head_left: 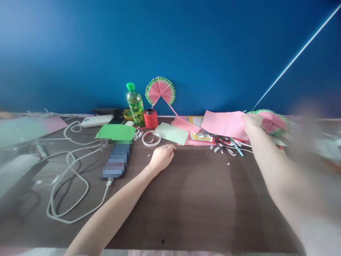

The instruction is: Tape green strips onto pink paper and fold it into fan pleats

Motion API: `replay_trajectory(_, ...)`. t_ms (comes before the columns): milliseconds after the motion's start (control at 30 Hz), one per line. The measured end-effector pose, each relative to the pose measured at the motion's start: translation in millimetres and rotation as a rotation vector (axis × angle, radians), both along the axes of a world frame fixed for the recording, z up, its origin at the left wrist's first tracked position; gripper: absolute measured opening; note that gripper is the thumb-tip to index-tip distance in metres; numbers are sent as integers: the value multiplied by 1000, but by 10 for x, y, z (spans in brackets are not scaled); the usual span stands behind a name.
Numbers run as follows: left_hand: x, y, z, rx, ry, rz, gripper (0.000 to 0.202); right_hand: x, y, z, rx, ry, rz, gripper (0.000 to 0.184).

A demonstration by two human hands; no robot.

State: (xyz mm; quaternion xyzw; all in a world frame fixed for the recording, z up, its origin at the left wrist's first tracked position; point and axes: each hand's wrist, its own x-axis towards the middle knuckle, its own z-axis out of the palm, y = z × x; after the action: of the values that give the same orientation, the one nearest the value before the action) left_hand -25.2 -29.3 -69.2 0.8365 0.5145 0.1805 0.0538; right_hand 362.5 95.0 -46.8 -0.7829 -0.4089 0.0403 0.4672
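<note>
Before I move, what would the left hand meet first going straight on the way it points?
Probably the near edge of the pale green sheet, just ahead of the left hand; depth is hard to judge from this one view.

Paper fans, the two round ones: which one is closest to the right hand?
The rightmost fan, just beside the right hand. The other fan is farther left, near the red spool and the bottle.

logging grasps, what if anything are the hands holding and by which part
The right hand holds the pink sheet by its right edge; the left hand appears empty.
</note>
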Motion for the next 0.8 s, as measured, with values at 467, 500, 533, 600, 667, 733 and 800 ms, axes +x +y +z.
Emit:
replay_trajectory(467,19,-36,17,54,-48,22,26,-465,-809,1287,684,-462,384,25)
replay_trajectory(500,15,-37,21,62,-74,28,26,-555,-897,1299,707,-458,430,22)
replay_trajectory(533,8,-35,24,63,-120,37,27,-636,-973,1298,732,-435,451,17)
replay_trajectory(600,-20,-17,28,34,-280,67,27,-760,-1084,1257,764,-321,480,14)
replay_trajectory(667,-69,16,41,-41,-497,120,26,-842,-1151,1158,746,-68,541,20)
replay_trajectory(733,-134,49,79,-96,-705,182,26,-907,-1203,990,643,264,651,25)
replay_trajectory(800,-204,65,154,-87,-869,215,24,-981,-1270,750,442,508,699,29)
